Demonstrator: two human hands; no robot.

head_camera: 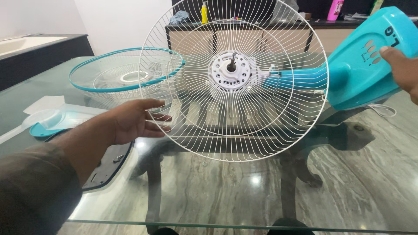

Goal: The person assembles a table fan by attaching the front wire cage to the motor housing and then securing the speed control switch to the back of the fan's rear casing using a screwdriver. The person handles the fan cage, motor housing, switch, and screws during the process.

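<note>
My left hand (135, 122) grips the rim of one white wire rear guard (233, 78), fingers curled through its wires; my right hand (402, 72) is closed on the single turquoise motor housing (370, 65), holding it above the glass worktop (357, 182); a second guard, turquoise-rimmed (126, 69), lies flat behind; two guards in all.

Front grille (124, 76), pink bottle (335, 9), yellow bottle (204, 13).

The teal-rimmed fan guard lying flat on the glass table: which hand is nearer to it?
Left. The left hand grips the white guard just below the teal-rimmed guard; the right hand is far across, on the teal motor housing.
</note>
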